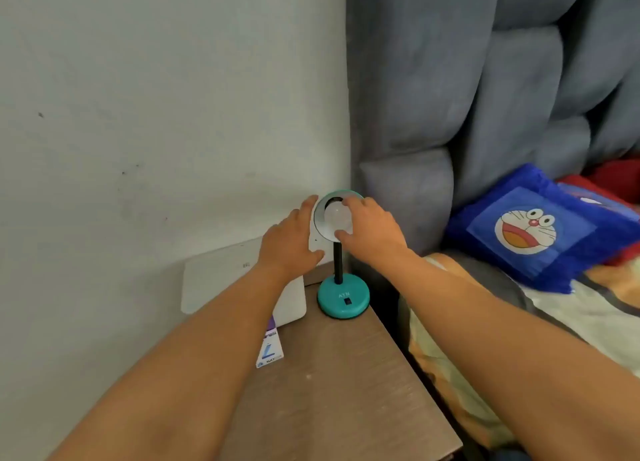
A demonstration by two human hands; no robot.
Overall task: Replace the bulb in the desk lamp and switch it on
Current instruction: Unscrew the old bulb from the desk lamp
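Note:
A small teal desk lamp stands at the back of a wooden bedside table, with a round teal base (343, 299) and a black stem (338, 261). Its shade (320, 218) is tipped toward me, showing the pale inside. A white bulb (337, 216) sits in the shade. My right hand (372, 234) has its fingers and thumb closed around the bulb. My left hand (292, 239) presses flat against the outer left side of the shade. A black switch (347, 301) shows on the front of the base.
A small blue and white bulb box (270, 350) lies on the wooden table (339, 391) under a white flat device (221, 277) leaning on the wall. A grey padded headboard (450, 97) and a bed with a blue cartoon pillow (533, 228) lie to the right.

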